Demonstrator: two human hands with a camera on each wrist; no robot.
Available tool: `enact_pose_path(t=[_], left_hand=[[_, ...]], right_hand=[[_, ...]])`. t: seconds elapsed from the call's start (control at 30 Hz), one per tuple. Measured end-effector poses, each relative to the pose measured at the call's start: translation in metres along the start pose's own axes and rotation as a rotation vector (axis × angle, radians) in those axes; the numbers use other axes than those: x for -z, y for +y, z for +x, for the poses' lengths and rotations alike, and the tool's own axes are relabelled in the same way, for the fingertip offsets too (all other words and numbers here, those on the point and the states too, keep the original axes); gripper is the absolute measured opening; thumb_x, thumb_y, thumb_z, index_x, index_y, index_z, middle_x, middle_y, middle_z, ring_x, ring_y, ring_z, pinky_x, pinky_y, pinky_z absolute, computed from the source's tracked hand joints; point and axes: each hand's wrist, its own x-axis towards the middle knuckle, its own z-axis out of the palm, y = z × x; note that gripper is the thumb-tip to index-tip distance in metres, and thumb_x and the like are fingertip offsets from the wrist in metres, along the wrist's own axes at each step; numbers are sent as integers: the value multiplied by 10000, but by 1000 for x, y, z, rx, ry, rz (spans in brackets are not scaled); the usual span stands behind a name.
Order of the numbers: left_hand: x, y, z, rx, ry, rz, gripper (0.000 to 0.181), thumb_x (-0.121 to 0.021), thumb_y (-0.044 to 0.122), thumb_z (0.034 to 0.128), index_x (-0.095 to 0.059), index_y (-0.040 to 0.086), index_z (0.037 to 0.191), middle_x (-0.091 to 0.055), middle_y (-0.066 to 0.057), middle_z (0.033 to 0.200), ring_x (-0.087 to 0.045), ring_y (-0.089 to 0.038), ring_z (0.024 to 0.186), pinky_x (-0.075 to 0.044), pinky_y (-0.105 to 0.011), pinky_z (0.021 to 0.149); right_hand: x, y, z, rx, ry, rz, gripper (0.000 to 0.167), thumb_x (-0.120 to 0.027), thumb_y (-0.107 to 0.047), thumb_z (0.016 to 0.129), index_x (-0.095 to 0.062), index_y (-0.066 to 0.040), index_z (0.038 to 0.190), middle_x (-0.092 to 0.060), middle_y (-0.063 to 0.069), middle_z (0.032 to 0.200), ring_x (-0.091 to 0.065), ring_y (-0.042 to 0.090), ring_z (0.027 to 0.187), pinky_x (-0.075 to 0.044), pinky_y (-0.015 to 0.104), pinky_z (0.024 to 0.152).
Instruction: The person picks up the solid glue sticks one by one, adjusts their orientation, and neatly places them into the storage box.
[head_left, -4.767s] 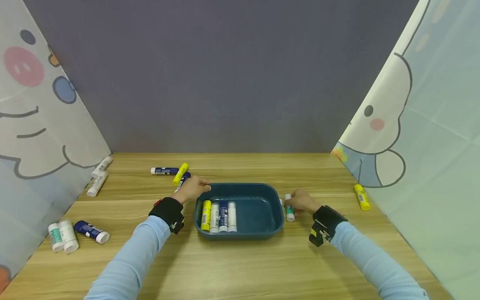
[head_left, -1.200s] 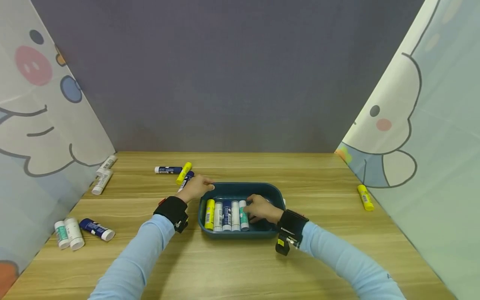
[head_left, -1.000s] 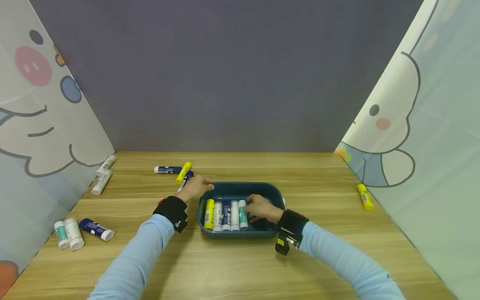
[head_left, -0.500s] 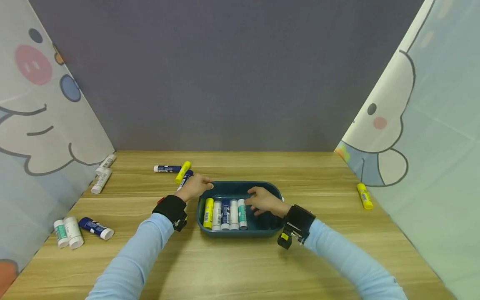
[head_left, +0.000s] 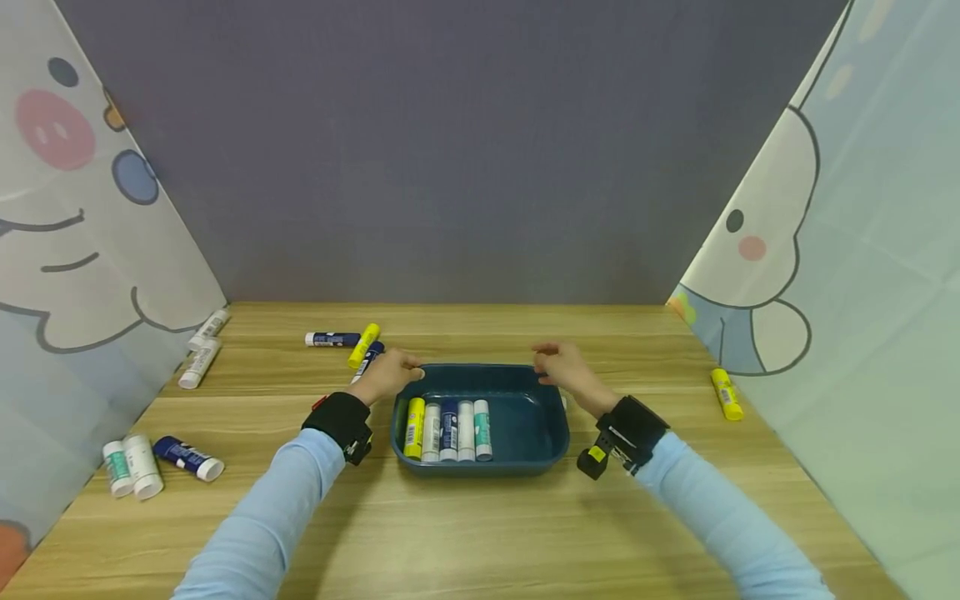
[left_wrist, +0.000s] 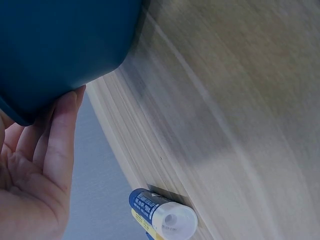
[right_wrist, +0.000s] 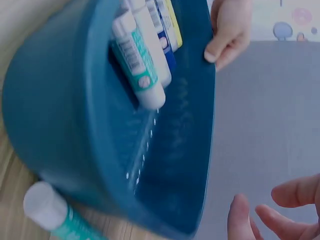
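Note:
A teal plastic bin [head_left: 480, 468] stands mid-table in the head view. Several glue sticks lie side by side in its left part: a yellow one [head_left: 414, 428], white ones, a navy one [head_left: 448, 432] and a green-and-white one [head_left: 482, 430] at the row's right end. My left hand [head_left: 386, 375] pinches the bin's back-left rim, thumb inside and fingers against the outer wall [left_wrist: 65, 45]. Over the back-right rim hovers my right hand [head_left: 567, 368], its fingers loosely bent and holding nothing. Another green-labelled glue stick [right_wrist: 50, 210] lies beside the bin's right wall, mostly hidden in the head view.
Behind my left hand lie navy glue sticks [head_left: 332, 339] and a yellow one [head_left: 364, 346]. At the table's left edge are white ones [head_left: 199, 363], a navy one [head_left: 187, 458] and a green-labelled one [head_left: 117, 468]. A yellow glue stick [head_left: 726, 394] lies far right.
The green-and-white glue stick went from the table right of the bin into the row. My right hand let go of it and moved up and right, out of the bin. My left hand stayed.

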Motion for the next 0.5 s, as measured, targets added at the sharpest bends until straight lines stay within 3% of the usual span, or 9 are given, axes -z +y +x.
enact_pose_path(t=[0.2,0.5], left_hand=[[0,-1,0,-4,6,-3,352,-524,153,929,-567,-51,1212,-580,-245,1192,-560,-377,1079,-485,-445,866],[0,-2,0,-13,9,8,347,-525,153,928,-573,-52,1204,-586,-243,1184,-568,-374,1068,-490,-444,858]], right_hand=[[18,11,1,16,10,40,441,-379,-89,958,-334,65,1369,-361,285,1359,-401,432,1214,-394,482,998],[34,37,-1,-21,23,-16,479,-405,-46,924,-302,136,1354,-362,346,1331,-412,444,1209,-397,502,986]])
